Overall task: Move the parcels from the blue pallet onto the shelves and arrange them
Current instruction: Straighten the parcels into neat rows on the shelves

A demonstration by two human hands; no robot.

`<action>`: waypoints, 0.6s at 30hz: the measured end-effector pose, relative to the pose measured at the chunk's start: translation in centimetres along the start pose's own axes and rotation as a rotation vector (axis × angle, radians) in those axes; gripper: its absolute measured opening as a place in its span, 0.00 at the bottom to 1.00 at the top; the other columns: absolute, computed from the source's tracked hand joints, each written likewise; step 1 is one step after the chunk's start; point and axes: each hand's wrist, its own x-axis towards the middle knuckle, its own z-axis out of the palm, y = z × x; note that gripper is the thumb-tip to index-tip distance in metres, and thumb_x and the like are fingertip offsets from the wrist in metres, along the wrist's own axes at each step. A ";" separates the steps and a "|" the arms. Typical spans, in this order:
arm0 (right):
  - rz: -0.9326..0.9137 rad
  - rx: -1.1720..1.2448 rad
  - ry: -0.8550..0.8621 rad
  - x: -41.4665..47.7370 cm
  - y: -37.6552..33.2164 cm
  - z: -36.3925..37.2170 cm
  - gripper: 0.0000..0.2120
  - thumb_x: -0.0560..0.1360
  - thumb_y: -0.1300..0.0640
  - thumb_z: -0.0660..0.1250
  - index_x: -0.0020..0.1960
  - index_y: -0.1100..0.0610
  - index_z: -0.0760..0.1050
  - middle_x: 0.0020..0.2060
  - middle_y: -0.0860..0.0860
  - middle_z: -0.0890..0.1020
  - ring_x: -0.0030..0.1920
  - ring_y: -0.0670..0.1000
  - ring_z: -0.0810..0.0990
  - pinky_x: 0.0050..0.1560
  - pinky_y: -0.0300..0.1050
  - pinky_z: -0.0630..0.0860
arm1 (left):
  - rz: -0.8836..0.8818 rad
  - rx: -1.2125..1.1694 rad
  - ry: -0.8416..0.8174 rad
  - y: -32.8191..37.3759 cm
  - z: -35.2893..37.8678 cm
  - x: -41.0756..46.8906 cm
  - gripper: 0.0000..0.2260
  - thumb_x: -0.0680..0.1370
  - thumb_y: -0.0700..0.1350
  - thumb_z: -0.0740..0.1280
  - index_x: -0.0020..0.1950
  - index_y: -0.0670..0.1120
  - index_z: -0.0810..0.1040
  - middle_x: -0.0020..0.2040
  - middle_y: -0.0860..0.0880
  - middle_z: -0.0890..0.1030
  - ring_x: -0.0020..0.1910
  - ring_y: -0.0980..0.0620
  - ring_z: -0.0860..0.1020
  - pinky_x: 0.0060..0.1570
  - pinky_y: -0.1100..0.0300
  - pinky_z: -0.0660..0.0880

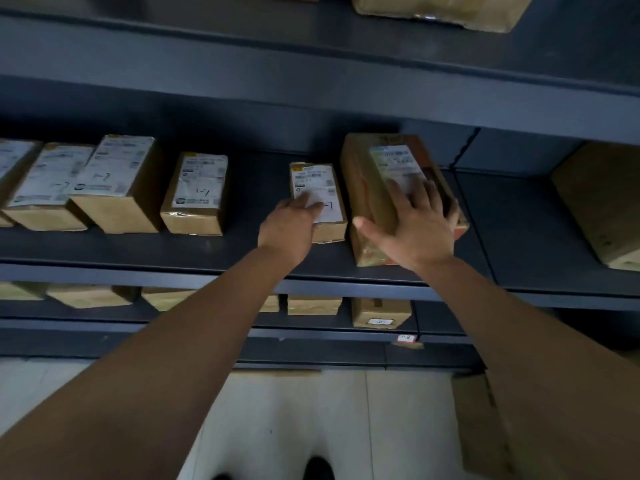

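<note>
Handwritten marks on the labels read like "L-1"; the print is blurred. On the middle shelf (242,252), the fingers of our left hand (291,225) lie on the small parcel (313,178); we cannot tell if they grip it. Our right hand (417,230) spreads its fingers flat on the big parcel (367,181) just beside it.

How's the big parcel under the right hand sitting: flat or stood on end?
Flat. The big parcel lies label-up on the middle shelf, right hand spread across its top.

Small labelled parcel (313,180), larger parcel (363,188) just beside, dark shelf (242,252)
</note>
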 end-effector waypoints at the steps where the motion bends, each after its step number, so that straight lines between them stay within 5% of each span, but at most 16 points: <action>1: -0.020 -0.009 0.011 0.1 -0.2 0.0 0.50 0.62 0.19 0.37 0.78 0.44 0.49 0.78 0.55 0.51 0.77 0.58 0.48 0.73 0.68 0.45 | -0.005 -0.009 0.020 -0.1 0.0 0.0 0.21 0.81 0.42 0.60 0.75 0.51 0.64 0.76 0.47 0.61 0.71 0.41 0.63 0.64 0.44 0.70; 8: -0.101 -0.002 0.035 0.9 -3.0 0.3 0.55 0.58 0.16 0.42 0.78 0.45 0.47 0.77 0.57 0.53 0.76 0.59 0.52 0.71 0.67 0.50 | -0.064 -0.007 0.062 -2.7 0.2 -0.6 0.22 0.81 0.40 0.61 0.75 0.51 0.65 0.77 0.48 0.61 0.71 0.40 0.66 0.65 0.46 0.70; 11: -0.149 0.078 0.086 1.0 -3.9 0.0 0.53 0.60 0.19 0.56 0.76 0.49 0.54 0.75 0.55 0.61 0.74 0.58 0.59 0.69 0.61 0.55 | -0.100 0.019 0.075 -4.2 -0.2 -1.1 0.22 0.81 0.40 0.61 0.75 0.51 0.65 0.76 0.48 0.63 0.70 0.40 0.66 0.64 0.47 0.71; 13: -0.147 0.117 0.128 0.9 -4.1 0.0 0.52 0.59 0.19 0.57 0.73 0.51 0.61 0.73 0.54 0.65 0.72 0.57 0.63 0.68 0.58 0.57 | -0.099 0.071 0.086 -5.1 -0.6 -1.5 0.22 0.81 0.40 0.62 0.75 0.51 0.65 0.76 0.48 0.64 0.69 0.41 0.67 0.65 0.47 0.70; 16: -0.130 0.118 0.138 0.4 -4.0 0.5 0.50 0.58 0.18 0.50 0.72 0.46 0.64 0.74 0.50 0.63 0.75 0.58 0.56 0.70 0.67 0.52 | -0.101 0.179 0.095 -6.2 -1.2 -1.9 0.22 0.81 0.43 0.62 0.75 0.52 0.64 0.75 0.49 0.65 0.69 0.42 0.66 0.66 0.48 0.66; 18: -0.110 0.132 0.090 0.2 -3.8 0.6 0.47 0.60 0.19 0.56 0.74 0.41 0.61 0.76 0.49 0.59 0.76 0.59 0.51 0.69 0.71 0.51 | -0.120 0.202 0.089 -6.8 -1.5 -2.1 0.22 0.81 0.44 0.61 0.75 0.52 0.63 0.76 0.49 0.64 0.71 0.43 0.64 0.67 0.48 0.63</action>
